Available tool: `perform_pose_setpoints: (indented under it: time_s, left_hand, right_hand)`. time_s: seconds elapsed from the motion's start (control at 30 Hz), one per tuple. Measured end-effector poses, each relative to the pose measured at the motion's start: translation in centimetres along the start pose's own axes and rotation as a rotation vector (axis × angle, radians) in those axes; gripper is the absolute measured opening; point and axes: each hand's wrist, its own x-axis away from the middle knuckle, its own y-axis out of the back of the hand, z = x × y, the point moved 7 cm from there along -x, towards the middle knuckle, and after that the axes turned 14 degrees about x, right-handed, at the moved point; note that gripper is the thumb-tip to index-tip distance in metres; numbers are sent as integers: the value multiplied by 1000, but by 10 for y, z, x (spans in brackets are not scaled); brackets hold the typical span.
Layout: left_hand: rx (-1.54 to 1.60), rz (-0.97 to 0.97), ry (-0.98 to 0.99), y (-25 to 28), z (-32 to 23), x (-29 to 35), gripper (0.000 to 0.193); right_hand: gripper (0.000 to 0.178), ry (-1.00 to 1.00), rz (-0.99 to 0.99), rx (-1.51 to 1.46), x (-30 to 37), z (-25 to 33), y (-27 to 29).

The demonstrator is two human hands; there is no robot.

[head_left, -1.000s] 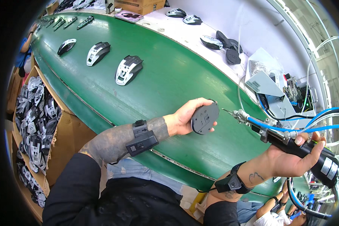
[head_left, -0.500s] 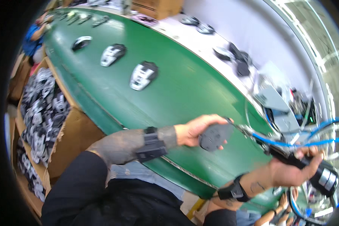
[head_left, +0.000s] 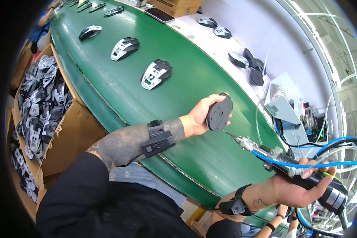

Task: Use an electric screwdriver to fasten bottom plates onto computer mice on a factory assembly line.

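Dark mouse base (head_left: 219, 115): oval, flat-faced, small holes dotted across. Left hand (head_left: 199, 116) curled around rim; right hand (head_left: 292, 192) wrapped around black powered screwdriver (head_left: 332, 195).

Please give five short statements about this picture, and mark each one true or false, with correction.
1. The left hand holds a dark oval part. True.
2. The right hand grips a cardboard sheet. False: it grips a black driver tool.
3. Black-and-white mouse shells lie on the green surface. True.
4. The open box at left is filled with cables. False: it holds heaped plastic parts.
5. Both forearms wear black strapped devices. True.
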Motion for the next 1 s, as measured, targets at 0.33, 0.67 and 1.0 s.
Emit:
perform_pose_setpoints:
  time_s: [0.33,0.67,1.0]
  left_hand:
    - [-15,87,15,-12,6,5,38]
    - [74,116,25,-19,15,11,38]
    - [-194,-160,-179,11,-4,-2,46]
  right_hand:
    - [30,-9,61,29,12,-6,-10]
    - [28,-3,169,-55,11,-3,-12]
    - [29,25,113,6,2,6,-5]
